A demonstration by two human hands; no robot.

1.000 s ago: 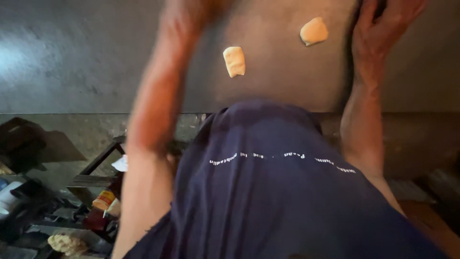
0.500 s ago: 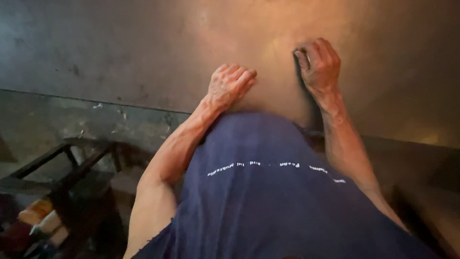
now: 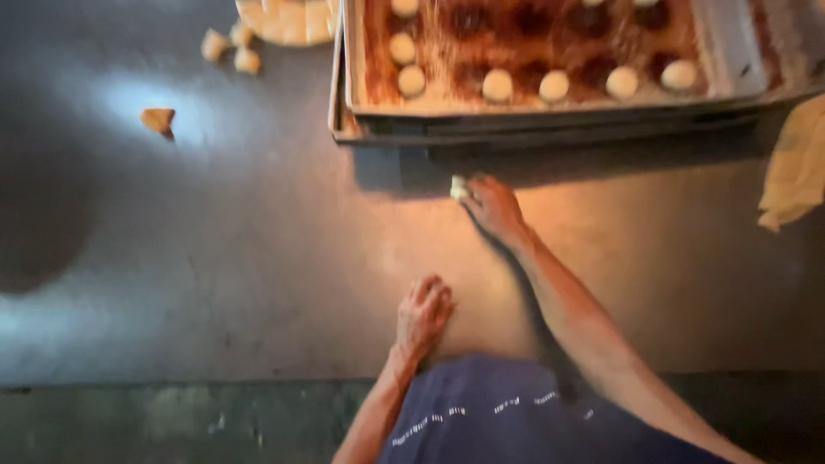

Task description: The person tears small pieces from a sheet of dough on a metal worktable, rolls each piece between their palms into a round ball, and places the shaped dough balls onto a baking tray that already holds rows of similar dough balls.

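Observation:
My right hand [image 3: 491, 204] reaches forward over the dark metal table [image 3: 258, 258] and holds a small pale piece of dough [image 3: 458, 186] at its fingertips, just in front of the baking tray [image 3: 550, 120]. The tray is brown and greasy and carries several round dough balls [image 3: 497, 84] in rows. My left hand [image 3: 423, 311] rests on the table close to my body, fingers curled, with nothing visibly in it.
Several loose dough pieces [image 3: 229, 45] lie at the far left by a pale slab of dough [image 3: 285, 19]. One single piece [image 3: 158, 119] sits apart on the left. A yellowish cloth [image 3: 795, 167] hangs at the right edge.
The view has swung up from my body to the table and tray. My right hand has stretched forward toward the tray with a dough piece; my left hand stays near my body.

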